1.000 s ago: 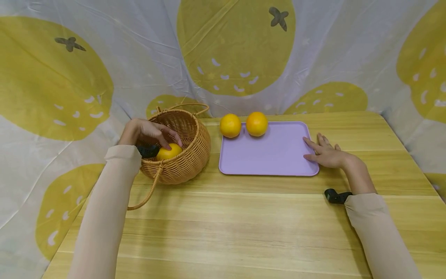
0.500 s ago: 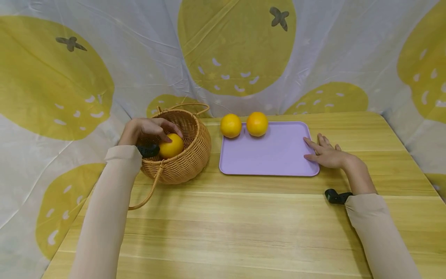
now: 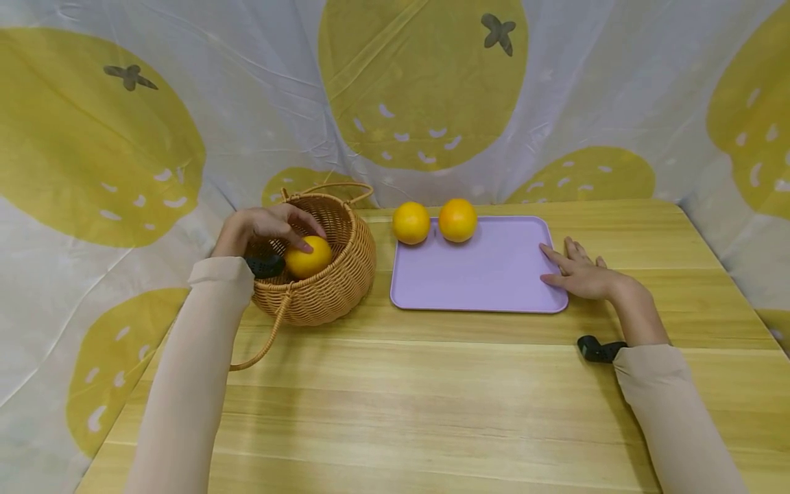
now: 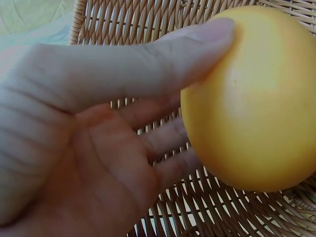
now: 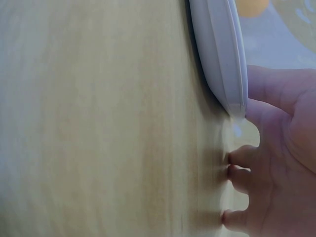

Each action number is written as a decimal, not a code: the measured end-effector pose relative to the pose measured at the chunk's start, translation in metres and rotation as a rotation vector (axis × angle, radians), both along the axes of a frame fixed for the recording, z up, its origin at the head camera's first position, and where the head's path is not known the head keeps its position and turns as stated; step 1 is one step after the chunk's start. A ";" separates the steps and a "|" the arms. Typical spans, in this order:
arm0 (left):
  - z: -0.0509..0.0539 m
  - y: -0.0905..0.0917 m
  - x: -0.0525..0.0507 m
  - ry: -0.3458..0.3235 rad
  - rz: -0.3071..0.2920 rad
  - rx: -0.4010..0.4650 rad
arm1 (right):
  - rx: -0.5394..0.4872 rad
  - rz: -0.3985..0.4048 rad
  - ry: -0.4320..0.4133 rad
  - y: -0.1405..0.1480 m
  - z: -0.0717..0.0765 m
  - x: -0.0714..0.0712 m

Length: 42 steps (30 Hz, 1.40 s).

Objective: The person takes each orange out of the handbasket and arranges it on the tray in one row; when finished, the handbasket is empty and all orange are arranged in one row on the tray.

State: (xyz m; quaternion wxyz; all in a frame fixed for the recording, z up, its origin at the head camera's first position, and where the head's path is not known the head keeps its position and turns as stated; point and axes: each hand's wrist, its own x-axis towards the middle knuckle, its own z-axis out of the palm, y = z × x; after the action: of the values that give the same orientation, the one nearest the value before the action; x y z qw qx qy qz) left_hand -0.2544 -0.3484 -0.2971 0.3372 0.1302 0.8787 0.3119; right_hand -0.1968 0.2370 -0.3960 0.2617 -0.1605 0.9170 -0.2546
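Inside the wicker basket (image 3: 321,302), my left hand (image 3: 265,225) grips an orange (image 3: 308,258) between thumb and fingers. The left wrist view shows the thumb on the near side of the orange (image 4: 256,108), with the other fingers reaching behind it. Two more oranges sit at the far left of the lilac tray (image 3: 481,271): one (image 3: 411,223) at its corner, the other (image 3: 457,220) just to its right. My right hand (image 3: 586,276) touches the tray's right rim with thumb and forefinger. Its other fingertips rest on the wooden table in the right wrist view.
The wooden table (image 3: 432,405) extends in front of the basket and tray. One basket handle (image 3: 265,346) hangs down towards the front; the other (image 3: 336,185) leans back. A fruit-patterned cloth (image 3: 426,89) hangs behind the table. Each wrist carries a black camera (image 3: 599,349).
My left hand has raised the orange within the basket and shifted it slightly to the right. The right hand, the tray and the other two oranges keep their places.
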 end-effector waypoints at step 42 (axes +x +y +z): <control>-0.004 -0.002 -0.004 -0.176 -0.060 0.009 | -0.007 0.002 -0.001 -0.001 0.001 0.000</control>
State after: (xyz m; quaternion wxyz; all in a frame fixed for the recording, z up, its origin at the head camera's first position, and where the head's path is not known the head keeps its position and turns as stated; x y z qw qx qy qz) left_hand -0.2587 -0.3499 -0.3009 0.4217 0.1304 0.8400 0.3157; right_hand -0.1973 0.2362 -0.3952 0.2620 -0.1623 0.9158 -0.2574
